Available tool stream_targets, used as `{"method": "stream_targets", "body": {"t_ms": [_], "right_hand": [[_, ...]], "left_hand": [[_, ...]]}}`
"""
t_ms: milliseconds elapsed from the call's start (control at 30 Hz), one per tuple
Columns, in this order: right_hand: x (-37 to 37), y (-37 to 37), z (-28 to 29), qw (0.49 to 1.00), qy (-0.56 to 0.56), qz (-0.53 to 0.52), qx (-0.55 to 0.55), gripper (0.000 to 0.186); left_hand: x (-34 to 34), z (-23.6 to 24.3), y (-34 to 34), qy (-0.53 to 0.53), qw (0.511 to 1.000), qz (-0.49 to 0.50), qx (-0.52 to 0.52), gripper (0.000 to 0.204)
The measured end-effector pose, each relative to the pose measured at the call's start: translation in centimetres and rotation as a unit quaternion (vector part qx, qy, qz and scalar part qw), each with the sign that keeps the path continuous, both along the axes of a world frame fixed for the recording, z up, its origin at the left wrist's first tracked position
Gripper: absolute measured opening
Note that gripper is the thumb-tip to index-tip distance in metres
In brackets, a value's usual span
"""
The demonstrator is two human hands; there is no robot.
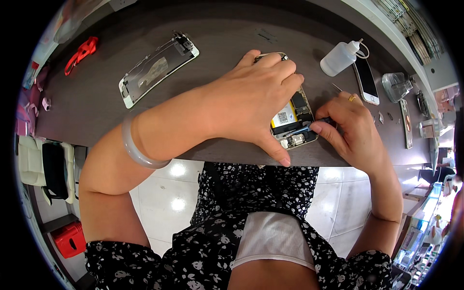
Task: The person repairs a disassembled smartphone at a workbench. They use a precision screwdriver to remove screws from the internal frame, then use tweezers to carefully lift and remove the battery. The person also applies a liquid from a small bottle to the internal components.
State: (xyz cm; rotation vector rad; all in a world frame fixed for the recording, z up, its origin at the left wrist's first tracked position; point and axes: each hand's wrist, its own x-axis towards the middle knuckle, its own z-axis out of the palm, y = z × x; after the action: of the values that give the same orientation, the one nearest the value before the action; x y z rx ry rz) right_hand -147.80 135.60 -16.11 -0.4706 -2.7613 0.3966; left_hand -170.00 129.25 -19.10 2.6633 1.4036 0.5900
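Observation:
An opened phone [303, 109] lies on the desk near its front edge, its battery [284, 116] and inner parts bare. Over its upper left side spreads my left hand [258, 92], gripping it with fingers at the far end and thumb at the near edge. My right hand [350, 123] is closed around slim dark-blue tweezers [303, 129]. Their tip reaches into the phone just below the battery; whether it pinches a part, I cannot tell. Above my right knuckles a thin metal point [337, 87] sticks out. Much of the phone is hidden under my left hand.
A detached white-framed phone screen [159, 70] lies left of my hands. A red strap-like item [81, 55] is farther left. At right are a squeeze bottle [340, 59], another phone [366, 79], a glass jar [396, 87], a phone frame [406, 123] and small loose parts.

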Motion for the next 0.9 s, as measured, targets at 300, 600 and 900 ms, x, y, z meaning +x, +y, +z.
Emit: {"method": "stream_targets", "body": {"t_ms": [300, 600, 900], "right_hand": [[1.2, -0.9, -0.8, 0.998, 0.051, -0.024, -0.042, 0.025], [2.2, -0.5, -1.6, 0.989, 0.087, 0.008, -0.118, 0.023], [2.7, -0.4, -1.6, 0.989, 0.1, 0.091, -0.059, 0.024]], "left_hand": [[0.5, 0.5, -0.2, -0.031, 0.999, 0.007, 0.005, 0.107], [0.3, 0.2, 0.2, -0.055, 0.998, -0.014, 0.005, 0.106], [0.3, 0.0, 0.2, -0.037, 0.999, -0.017, 0.003, 0.107]]}}
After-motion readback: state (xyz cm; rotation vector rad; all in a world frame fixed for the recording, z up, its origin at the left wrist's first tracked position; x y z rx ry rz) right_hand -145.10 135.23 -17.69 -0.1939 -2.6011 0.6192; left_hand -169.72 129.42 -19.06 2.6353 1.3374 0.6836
